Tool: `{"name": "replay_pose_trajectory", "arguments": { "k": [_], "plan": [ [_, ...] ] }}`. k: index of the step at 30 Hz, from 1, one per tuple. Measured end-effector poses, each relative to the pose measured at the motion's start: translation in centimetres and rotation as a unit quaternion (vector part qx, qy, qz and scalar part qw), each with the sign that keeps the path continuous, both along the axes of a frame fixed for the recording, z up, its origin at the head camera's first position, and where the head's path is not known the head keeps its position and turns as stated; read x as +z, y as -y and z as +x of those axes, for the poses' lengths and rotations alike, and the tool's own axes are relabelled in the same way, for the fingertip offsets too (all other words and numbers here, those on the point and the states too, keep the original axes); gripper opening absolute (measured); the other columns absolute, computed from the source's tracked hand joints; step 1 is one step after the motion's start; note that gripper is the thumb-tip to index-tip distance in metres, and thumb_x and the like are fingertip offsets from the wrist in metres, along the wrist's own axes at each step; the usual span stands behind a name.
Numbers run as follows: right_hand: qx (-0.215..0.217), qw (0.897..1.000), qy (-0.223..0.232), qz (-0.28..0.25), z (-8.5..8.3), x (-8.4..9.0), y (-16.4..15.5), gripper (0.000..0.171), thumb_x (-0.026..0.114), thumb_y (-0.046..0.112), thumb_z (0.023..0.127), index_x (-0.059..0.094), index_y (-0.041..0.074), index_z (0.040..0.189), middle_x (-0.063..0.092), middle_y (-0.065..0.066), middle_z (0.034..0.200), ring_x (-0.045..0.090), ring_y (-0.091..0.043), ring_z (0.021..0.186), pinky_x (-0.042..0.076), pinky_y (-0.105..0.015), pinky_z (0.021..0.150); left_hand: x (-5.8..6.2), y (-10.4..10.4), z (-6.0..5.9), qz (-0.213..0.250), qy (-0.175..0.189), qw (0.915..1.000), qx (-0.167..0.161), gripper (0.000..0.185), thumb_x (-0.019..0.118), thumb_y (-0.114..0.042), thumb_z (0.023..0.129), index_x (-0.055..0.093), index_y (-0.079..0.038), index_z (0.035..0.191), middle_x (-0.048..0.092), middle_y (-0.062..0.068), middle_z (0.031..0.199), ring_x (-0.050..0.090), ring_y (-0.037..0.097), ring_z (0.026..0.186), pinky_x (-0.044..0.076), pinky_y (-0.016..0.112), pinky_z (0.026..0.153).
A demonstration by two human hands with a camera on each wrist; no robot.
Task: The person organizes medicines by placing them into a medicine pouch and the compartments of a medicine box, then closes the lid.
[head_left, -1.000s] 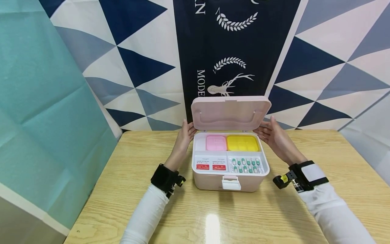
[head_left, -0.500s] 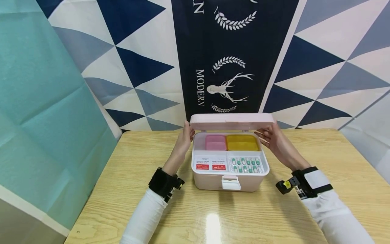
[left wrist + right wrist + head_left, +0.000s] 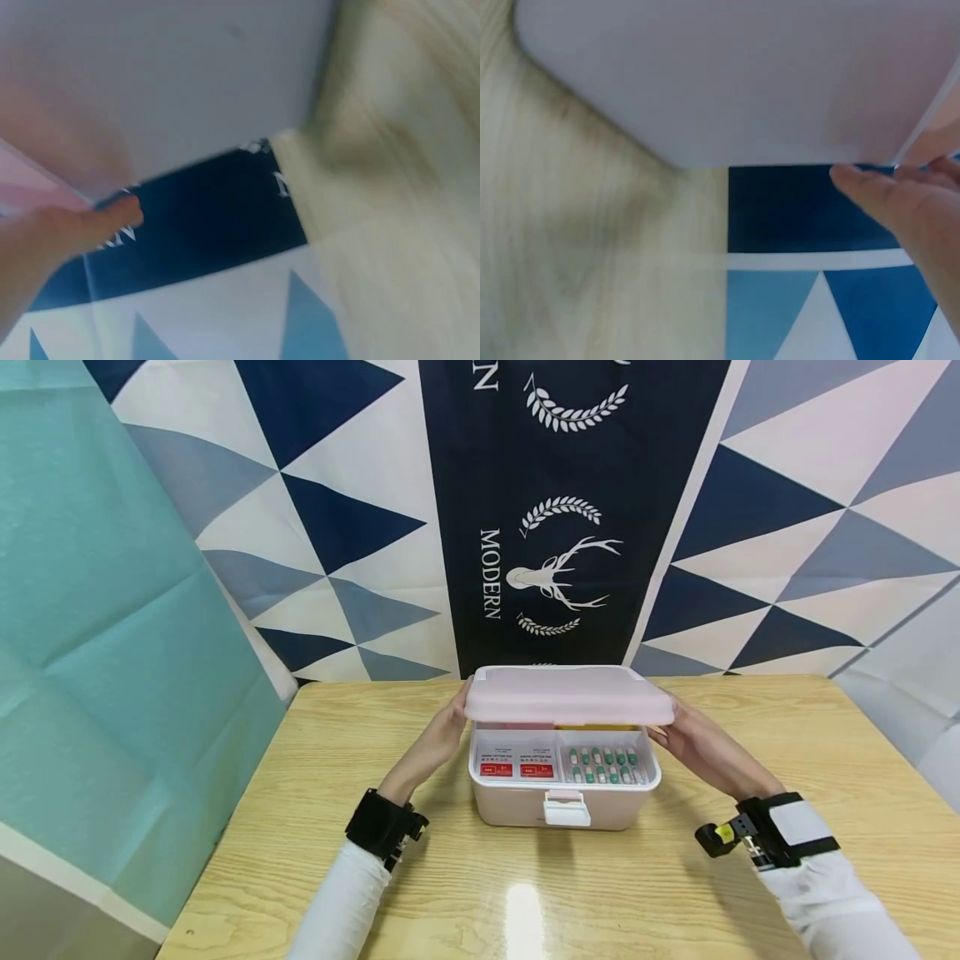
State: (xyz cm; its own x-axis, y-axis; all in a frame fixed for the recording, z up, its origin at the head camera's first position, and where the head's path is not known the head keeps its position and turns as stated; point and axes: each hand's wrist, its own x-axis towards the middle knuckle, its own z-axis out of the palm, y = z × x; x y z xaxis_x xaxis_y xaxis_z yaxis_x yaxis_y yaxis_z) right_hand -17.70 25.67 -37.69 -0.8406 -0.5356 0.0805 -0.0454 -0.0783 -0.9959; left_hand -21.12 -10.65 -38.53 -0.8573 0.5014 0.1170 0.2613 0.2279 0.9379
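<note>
A pale pink medicine box (image 3: 517,804) stands on the table, its hinged lid (image 3: 570,697) tilted partway down over the rear compartments. The left hand (image 3: 435,739) touches the lid's left side and the right hand (image 3: 701,743) its right side, with fingers partly hidden behind it. In the wrist views, fairly straight fingers of the left hand (image 3: 52,236) and right hand (image 3: 919,206) lie along the box. The front compartments show two red-labelled packets (image 3: 517,763) and a blister pack of green-and-white capsules (image 3: 603,766). Only slivers of pink and yellow show behind.
The wooden table (image 3: 300,827) meets a patterned cloth backdrop (image 3: 352,527) close behind the box. A teal cloth (image 3: 142,635) hangs along the left. A white latch (image 3: 567,810) sticks out from the box front. Each wrist wears a strapped camera.
The lid has swung forward and down from nearly upright, covering the pink and yellow compartments. Both hands have moved with its sides, while the box body has stayed in place.
</note>
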Motion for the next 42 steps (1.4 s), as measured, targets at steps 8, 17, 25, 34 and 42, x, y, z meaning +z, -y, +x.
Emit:
{"name": "replay_pose_trajectory", "arguments": {
  "k": [8,17,25,34,42],
  "plan": [
    [0.028,0.999,-0.006,0.043,0.8,-1.5,-1.2,0.054,0.024,0.015,0.101,-0.002,0.019,0.148,-0.006,0.006,0.155,0.026,0.020,0.123,0.030,-0.005,0.096,0.1,1.5,0.6,-0.007,-0.016,0.9968,-0.078,0.096,0.036,-0.061,0.073,-0.002,-0.013,0.147,-0.006,0.009,0.154,-0.002,0.028,0.141,0.012,0.050,0.112],
    [0.030,0.996,-0.045,0.065,1.1,-2.7,-1.5,0.057,0.027,0.004,0.099,0.000,0.016,0.148,-0.002,0.005,0.155,0.022,0.015,0.129,0.031,-0.007,0.097,-0.6,2.6,0.7,-0.061,-0.029,0.9928,-0.099,0.107,0.044,-0.069,0.067,-0.003,-0.016,0.148,-0.007,0.005,0.154,-0.004,0.031,0.141,0.009,0.061,0.109],
    [0.005,0.995,-0.043,0.086,1.3,-3.3,-1.4,0.056,0.029,0.008,0.100,0.002,0.019,0.148,-0.002,0.005,0.155,0.023,0.016,0.128,0.032,-0.006,0.096,-0.3,2.9,1.0,-0.072,-0.033,0.9923,-0.096,0.103,0.048,-0.065,0.071,0.000,-0.017,0.148,-0.004,0.006,0.155,0.000,0.029,0.141,0.013,0.057,0.110],
    [-0.114,0.972,-0.142,0.147,3.6,-2.6,0.1,0.052,0.038,0.006,0.097,0.021,0.012,0.146,0.019,-0.005,0.153,0.029,0.009,0.130,0.036,-0.007,0.093,-2.2,2.6,2.5,-0.065,-0.084,0.9935,-0.041,0.077,0.056,-0.038,0.088,0.011,-0.022,0.148,0.006,-0.002,0.155,0.007,0.021,0.142,0.019,0.051,0.111],
    [-0.185,0.934,-0.285,0.111,6.3,-1.9,2.9,0.053,0.043,-0.024,0.081,0.041,-0.009,0.131,0.030,-0.021,0.145,0.028,-0.018,0.137,0.028,-0.015,0.106,-3.3,1.0,4.6,-0.065,-0.218,0.9734,0.023,0.064,0.060,-0.029,0.088,0.029,-0.023,0.143,0.013,0.000,0.154,0.011,0.025,0.142,0.021,0.057,0.107]
  ]
}}
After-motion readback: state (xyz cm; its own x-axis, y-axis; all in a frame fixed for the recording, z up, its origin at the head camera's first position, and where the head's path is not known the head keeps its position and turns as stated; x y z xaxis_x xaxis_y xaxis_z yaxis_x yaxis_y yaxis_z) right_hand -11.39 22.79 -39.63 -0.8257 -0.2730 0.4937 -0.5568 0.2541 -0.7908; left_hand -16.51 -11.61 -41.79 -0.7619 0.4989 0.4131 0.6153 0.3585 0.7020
